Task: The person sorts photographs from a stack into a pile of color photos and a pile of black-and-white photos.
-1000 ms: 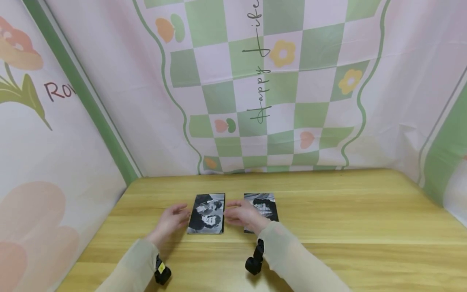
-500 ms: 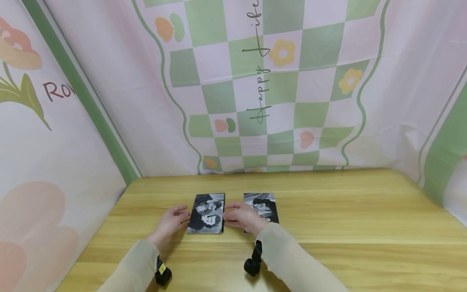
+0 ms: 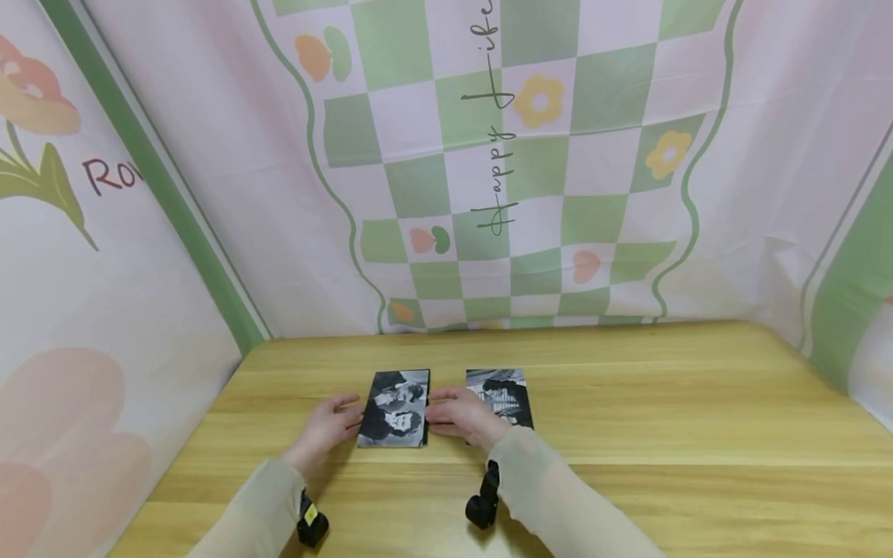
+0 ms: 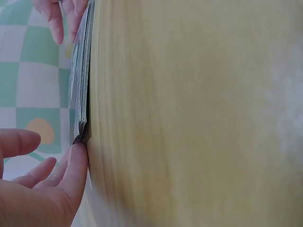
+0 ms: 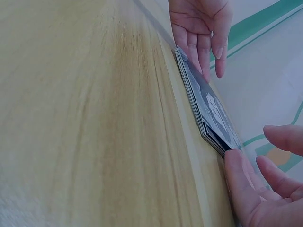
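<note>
A small stack of black-and-white photo cards (image 3: 394,409) lies flat on the table between my two hands. Its layered edges, slightly uneven at the end, show in the left wrist view and the right wrist view. My left hand (image 3: 325,428) has its extended fingertips right at the stack's left edge. At the opposite edge, the fingertips of my right hand (image 3: 466,415) touch the cards, fingers fairly straight and thumb raised. Partly under my right hand in the head view is another black-and-white photo card (image 3: 512,394).
The wooden table (image 3: 663,418) stretches away on both sides, its back edge meeting a green-and-white checked curtain (image 3: 530,232). A pale printed curtain (image 3: 139,325) borders the left side. Black wrist cameras hang under both sleeves.
My right hand has shifted slightly left, its fingertips closer against the stack's right edge. The left hand and both sets of cards look nearly unmoved.
</note>
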Motion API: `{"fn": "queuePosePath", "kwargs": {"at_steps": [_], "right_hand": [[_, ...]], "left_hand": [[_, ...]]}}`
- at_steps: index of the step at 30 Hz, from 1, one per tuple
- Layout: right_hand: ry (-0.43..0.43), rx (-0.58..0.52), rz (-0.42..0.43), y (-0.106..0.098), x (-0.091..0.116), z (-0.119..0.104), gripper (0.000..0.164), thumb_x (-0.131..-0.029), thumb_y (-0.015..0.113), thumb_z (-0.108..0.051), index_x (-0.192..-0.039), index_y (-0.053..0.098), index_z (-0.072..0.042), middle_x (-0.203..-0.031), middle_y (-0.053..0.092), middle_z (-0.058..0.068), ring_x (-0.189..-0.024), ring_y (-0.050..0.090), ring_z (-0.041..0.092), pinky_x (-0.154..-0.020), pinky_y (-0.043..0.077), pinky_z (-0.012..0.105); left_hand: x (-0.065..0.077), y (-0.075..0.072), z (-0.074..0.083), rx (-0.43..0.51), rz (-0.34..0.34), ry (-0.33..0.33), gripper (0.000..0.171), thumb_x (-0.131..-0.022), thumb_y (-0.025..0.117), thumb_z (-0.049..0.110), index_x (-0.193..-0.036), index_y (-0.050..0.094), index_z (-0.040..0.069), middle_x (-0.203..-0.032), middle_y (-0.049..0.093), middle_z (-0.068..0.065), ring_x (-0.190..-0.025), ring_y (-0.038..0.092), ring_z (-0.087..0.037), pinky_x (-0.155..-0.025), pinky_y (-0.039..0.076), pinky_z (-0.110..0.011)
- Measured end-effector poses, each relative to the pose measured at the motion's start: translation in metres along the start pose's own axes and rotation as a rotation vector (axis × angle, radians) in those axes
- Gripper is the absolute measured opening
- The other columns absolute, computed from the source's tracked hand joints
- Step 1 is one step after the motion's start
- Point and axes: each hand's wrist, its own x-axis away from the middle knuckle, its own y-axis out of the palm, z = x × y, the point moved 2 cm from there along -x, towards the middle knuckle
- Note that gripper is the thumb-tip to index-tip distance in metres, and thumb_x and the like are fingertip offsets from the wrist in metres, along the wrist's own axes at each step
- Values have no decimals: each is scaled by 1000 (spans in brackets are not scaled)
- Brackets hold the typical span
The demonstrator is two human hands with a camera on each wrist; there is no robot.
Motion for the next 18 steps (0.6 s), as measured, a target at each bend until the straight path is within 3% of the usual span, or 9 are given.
{"fn": "queuePosePath", "kwargs": {"at_steps": [13, 18], "right_hand": [[4, 21, -2, 1, 0, -1, 43, -91, 57, 0, -131, 46, 8, -123, 57, 27, -113, 58, 36, -92, 54, 41], [-10, 6, 6, 3, -1, -1, 41, -90, 56, 2, -130, 46, 10, -122, 56, 29, -112, 58, 37, -93, 54, 41]], "left_hand": [[3, -1, 3, 2, 3, -15, 42, -94, 48, -2, -133, 39, -17, -127, 49, -37, -113, 57, -37, -96, 51, -44], [3, -2, 4, 6, 18, -18, 42, -94, 49, -1, -132, 40, -16, -126, 50, -37, -107, 59, -30, -95, 52, -43]]}}
